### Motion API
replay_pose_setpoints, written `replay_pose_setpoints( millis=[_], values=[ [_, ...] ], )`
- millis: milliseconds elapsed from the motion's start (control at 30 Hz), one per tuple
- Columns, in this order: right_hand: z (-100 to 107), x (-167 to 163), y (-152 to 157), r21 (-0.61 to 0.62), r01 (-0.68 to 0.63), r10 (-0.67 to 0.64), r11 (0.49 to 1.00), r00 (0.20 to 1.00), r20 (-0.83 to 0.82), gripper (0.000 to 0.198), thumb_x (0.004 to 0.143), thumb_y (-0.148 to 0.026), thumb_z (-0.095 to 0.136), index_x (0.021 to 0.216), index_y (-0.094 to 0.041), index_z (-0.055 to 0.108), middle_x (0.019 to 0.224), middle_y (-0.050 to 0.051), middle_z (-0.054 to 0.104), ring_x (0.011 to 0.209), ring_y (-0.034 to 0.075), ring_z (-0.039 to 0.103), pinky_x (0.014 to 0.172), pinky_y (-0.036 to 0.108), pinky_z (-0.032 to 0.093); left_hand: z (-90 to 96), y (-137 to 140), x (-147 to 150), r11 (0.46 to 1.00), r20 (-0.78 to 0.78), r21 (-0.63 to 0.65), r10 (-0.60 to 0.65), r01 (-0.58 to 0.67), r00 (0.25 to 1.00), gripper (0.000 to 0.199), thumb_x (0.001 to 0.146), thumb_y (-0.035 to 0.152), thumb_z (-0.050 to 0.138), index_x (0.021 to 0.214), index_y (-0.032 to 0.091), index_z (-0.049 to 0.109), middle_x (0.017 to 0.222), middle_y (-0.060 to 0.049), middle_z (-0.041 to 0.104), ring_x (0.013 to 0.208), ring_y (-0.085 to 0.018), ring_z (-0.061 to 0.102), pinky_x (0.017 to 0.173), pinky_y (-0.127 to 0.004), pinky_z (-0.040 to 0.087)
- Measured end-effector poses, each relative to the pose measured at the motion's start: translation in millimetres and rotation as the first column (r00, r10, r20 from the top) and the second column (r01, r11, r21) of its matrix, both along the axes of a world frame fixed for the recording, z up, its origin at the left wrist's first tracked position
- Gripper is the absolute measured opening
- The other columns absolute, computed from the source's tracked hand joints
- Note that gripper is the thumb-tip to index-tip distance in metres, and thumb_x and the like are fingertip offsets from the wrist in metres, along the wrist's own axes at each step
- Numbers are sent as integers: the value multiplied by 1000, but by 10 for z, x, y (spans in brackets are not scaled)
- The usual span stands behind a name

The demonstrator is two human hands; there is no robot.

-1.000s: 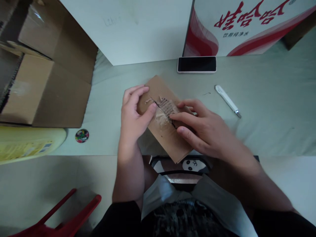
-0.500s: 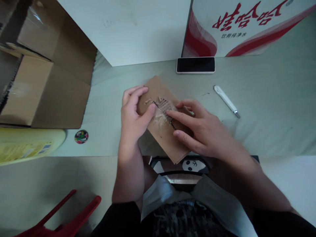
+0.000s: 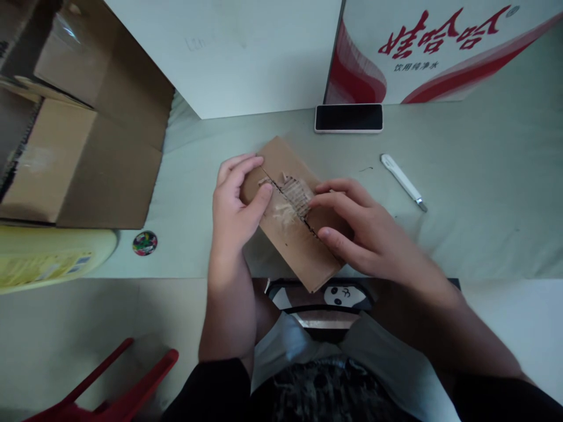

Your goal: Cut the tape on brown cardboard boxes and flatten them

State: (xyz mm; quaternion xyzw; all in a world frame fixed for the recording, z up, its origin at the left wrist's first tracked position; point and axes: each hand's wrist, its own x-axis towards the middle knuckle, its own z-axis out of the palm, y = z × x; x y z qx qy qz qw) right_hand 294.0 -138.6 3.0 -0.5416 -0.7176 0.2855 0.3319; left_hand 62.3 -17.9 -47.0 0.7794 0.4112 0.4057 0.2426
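A small brown cardboard box (image 3: 303, 258) lies slanted across the front of the table. A dark seam runs along its top, beside a torn patch (image 3: 295, 193) with ridged inner layer and scuffed paper. My left hand (image 3: 240, 196) grips the box's upper left end, thumb on top near the seam and fingers round the far edge. On the right side my right hand (image 3: 360, 225) holds it, with thumb and bent fingertips on the top by the seam's lower half. A white utility knife (image 3: 402, 181) rests to the right, apart from both hands.
A phone (image 3: 349, 118) lies in front of a white and red carton (image 3: 409, 82). Open cardboard boxes (image 3: 118, 158) stand at the left, above a yellow container (image 3: 57, 258) and a round colourful disc (image 3: 145, 243). A red stool (image 3: 145, 381) is on the floor.
My right fingers have drawn back slightly to the right from the torn patch, showing more of the seam. My left thumb has shifted slightly left. The box stays in place.
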Motion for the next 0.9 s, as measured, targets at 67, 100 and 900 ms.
replay_pose_setpoints(
  millis=[67, 100, 900],
  values=[
    [-2, 4, -11, 3, -8, 8, 1000, 1000, 12, 35, 105, -43, 56, 130, -21, 67, 143, 15, 61, 134, 29, 64, 110, 47, 58, -6, 9, -11, 1000, 20, 4, -16, 16, 1000, 34, 98, 35, 71, 132, 32, 72, 140, -7, 68, 138, -30, 63, 126, -50, 51],
    [-2, 4, -13, 5, -12, 12, 1000, 1000, 19, 35, 105, -43, 55, 129, -20, 68, 144, 16, 61, 135, 29, 64, 111, 47, 58, -8, 12, -14, 1000, 26, 7, -20, 20, 999, 34, 98, 33, 70, 132, 32, 73, 140, -7, 68, 138, -30, 63, 126, -51, 51],
    [-16, 25, -7, -9, -40, 40, 999, 999, -18, 39, 107, -44, 55, 133, -18, 68, 147, 16, 59, 138, 28, 62, 113, 45, 57, -5, 10, 13, 999, 22, 6, 50, -50, 999, 33, 101, 35, 64, 129, 26, 77, 138, -7, 72, 136, -28, 65, 124, -46, 50]
  ],
)
